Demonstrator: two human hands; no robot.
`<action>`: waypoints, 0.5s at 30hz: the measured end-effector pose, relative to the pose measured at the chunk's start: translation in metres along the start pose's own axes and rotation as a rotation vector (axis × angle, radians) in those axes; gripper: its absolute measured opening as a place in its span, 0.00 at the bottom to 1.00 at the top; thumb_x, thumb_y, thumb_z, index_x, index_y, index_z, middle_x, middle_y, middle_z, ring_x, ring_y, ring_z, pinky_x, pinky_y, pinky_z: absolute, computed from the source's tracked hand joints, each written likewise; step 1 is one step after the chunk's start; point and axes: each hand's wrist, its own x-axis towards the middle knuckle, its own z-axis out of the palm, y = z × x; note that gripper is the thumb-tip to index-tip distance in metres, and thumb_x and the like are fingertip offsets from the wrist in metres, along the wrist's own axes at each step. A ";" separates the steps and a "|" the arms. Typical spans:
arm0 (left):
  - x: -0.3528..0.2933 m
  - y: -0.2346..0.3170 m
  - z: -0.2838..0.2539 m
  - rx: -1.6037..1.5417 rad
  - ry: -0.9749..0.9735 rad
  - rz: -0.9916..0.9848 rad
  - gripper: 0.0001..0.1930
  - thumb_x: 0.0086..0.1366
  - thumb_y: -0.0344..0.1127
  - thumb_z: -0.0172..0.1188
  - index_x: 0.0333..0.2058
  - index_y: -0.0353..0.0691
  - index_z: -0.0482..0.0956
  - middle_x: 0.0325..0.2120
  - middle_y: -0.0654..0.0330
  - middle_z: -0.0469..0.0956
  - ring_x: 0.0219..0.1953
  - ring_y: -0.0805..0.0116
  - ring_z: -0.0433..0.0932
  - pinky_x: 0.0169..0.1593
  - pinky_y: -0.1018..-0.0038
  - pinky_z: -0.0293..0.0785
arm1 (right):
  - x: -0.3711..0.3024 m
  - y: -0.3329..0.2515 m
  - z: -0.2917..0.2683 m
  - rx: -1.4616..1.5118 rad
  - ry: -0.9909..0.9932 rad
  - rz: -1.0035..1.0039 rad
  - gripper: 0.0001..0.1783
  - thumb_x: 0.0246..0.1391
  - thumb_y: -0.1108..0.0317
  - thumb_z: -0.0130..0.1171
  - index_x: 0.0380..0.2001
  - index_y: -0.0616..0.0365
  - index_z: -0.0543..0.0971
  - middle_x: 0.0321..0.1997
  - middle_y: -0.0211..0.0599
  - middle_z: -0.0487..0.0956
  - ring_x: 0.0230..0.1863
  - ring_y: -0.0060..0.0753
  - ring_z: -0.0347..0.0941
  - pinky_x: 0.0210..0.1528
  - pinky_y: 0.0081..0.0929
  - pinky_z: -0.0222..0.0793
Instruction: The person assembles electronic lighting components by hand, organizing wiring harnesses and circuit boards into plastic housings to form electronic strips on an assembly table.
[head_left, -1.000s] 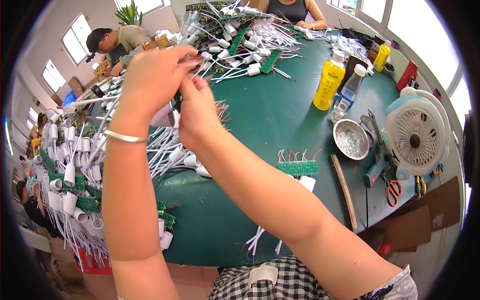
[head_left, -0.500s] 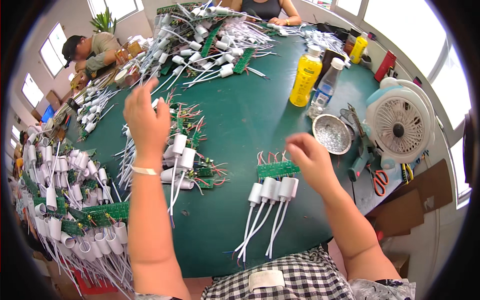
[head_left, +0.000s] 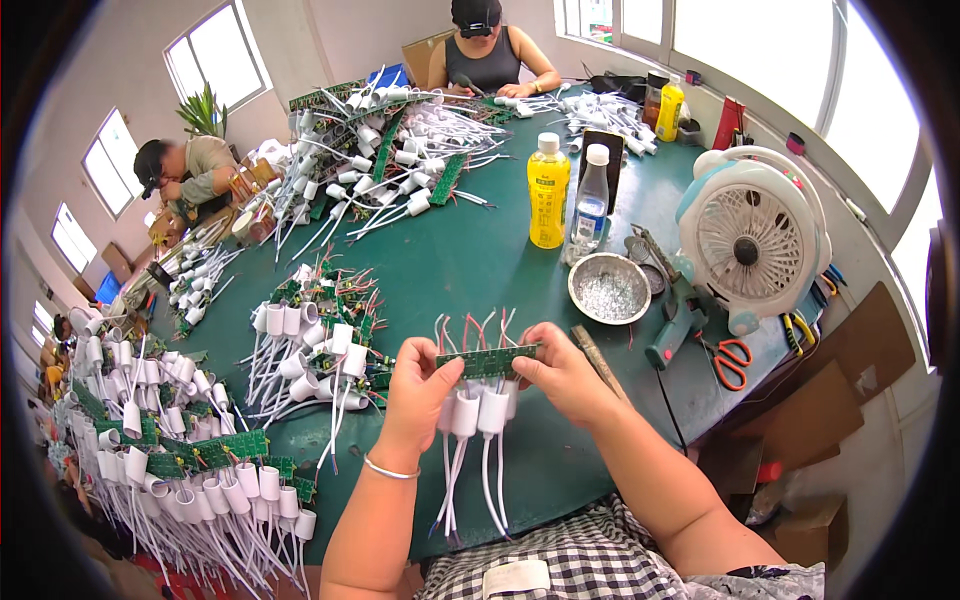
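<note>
Between my hands, in front of my body, is a green circuit board strip (head_left: 486, 361). My left hand (head_left: 416, 392) pinches its left end with the thumb in front, and my right hand (head_left: 557, 374) grips the right end the same way. Thin red and white wires stand up from the board's far edge. Several white cylindrical sockets (head_left: 492, 410) hang below its near edge, with white cables (head_left: 488, 480) trailing toward me. Left of my left hand lies a heap of similar sockets with boards (head_left: 300, 340).
More socket-and-board assemblies hang at the left edge (head_left: 220, 450) and pile up at the far side (head_left: 380, 150). To the right are a metal bowl (head_left: 609, 290), a soldering gun (head_left: 675, 330), orange-handled scissors (head_left: 732, 365), a fan (head_left: 750, 245), a yellow bottle (head_left: 548, 195) and a clear bottle (head_left: 589, 205). Two people sit beyond.
My left hand has come down from over the left heap to the board's left end. My right hand now grips the right end, and the view has shifted.
</note>
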 end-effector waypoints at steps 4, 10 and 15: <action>-0.006 0.017 0.009 -0.050 -0.125 -0.137 0.10 0.60 0.29 0.57 0.41 0.36 0.71 0.34 0.63 0.74 0.38 0.76 0.72 0.43 0.79 0.69 | 0.006 -0.002 0.004 -0.168 -0.216 0.124 0.14 0.59 0.65 0.50 0.45 0.62 0.71 0.38 0.38 0.77 0.37 0.27 0.73 0.40 0.27 0.69; -0.006 -0.004 0.010 0.081 0.067 -0.171 0.09 0.61 0.26 0.54 0.41 0.33 0.74 0.37 0.59 0.77 0.39 0.74 0.74 0.46 0.76 0.71 | 0.016 0.015 0.027 -0.699 0.133 -0.069 0.15 0.54 0.63 0.55 0.38 0.65 0.73 0.28 0.50 0.78 0.32 0.43 0.76 0.35 0.34 0.68; -0.004 0.005 -0.012 -0.089 -0.091 -0.235 0.10 0.61 0.28 0.55 0.41 0.33 0.76 0.38 0.59 0.77 0.41 0.74 0.74 0.48 0.76 0.68 | 0.012 -0.001 0.022 0.015 -0.081 0.165 0.13 0.53 0.65 0.59 0.38 0.62 0.73 0.29 0.37 0.77 0.29 0.28 0.72 0.36 0.27 0.67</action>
